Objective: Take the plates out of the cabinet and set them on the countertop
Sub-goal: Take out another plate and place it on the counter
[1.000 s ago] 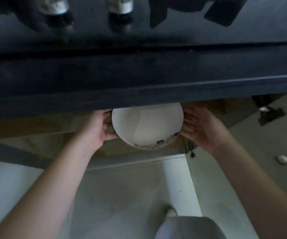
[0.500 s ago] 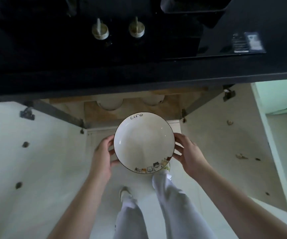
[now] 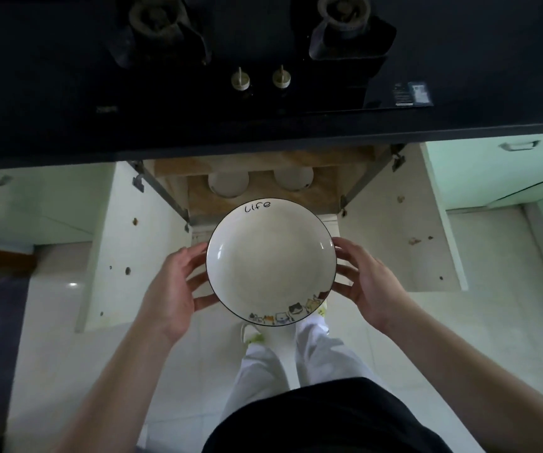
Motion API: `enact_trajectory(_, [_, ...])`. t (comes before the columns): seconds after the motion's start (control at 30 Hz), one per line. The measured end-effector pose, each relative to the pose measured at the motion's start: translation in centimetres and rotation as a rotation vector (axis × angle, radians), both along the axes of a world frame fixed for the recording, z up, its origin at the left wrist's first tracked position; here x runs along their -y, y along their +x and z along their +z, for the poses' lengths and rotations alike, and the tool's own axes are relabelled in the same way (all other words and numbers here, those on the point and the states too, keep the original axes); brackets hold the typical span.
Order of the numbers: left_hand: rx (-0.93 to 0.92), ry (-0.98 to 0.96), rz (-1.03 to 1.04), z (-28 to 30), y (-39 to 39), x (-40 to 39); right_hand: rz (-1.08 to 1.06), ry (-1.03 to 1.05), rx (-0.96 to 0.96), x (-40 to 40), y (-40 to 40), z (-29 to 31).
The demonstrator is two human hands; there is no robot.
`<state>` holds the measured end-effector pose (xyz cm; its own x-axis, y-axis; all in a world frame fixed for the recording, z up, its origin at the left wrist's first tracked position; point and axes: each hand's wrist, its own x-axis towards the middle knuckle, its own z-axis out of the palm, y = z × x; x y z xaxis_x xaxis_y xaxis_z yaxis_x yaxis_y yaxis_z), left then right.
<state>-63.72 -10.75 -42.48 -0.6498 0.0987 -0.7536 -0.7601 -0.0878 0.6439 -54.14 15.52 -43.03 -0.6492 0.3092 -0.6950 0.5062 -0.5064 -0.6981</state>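
- While the cabinet [image 3: 263, 191] under the counter stood open, both doors swung wide, the person held one white plate [image 3: 270, 261] in the air in front of it, above the floor and below the edge of the dark countertop [image 3: 263, 138]
- The left hand [image 3: 173, 289] gripped the plate's left rim and the right hand [image 3: 366, 284] gripped its right rim, fingers curled loosely around the edge from both sides; the plate was level, with the word "life" at its far rim and small cat pictures at its near rim
- This plate was out of the cabinet but not yet set down, so the step looked about half done
- Two more round white pieces [image 3: 228, 184] were visible on the cabinet shelf, partly hidden under the counter; they were probably plates that remained to be taken, though it could not be told surely
- No plate was seen on the countertop, which carried a black stove [image 3: 198, 76] with two knobs [image 3: 240, 80], so most of the task seemed to be left
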Motion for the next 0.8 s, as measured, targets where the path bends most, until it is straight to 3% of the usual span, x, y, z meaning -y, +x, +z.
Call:
enact_trajectory(0.27, [-0.138,0.016,0.023,7.2,4.6,-0.3,0.118,0.031,-0.140,-1.4,2.8,6.2])
enact_trajectory(0.43, [-0.205,-0.063,0.171,8.6,8.4,-1.0,0.350,0.120,-0.256,-2.9,3.7,8.5])
enact_trajectory(0.57, [-0.229,-0.074,0.298,8.6,12.0,-0.9,0.397,0.084,-0.264,-3.3,4.1,9.2])
enact_trajectory(0.8, [-0.286,-0.131,0.491,10.9,17.1,3.0,0.580,0.062,-0.260,2.0,2.8,11.2])
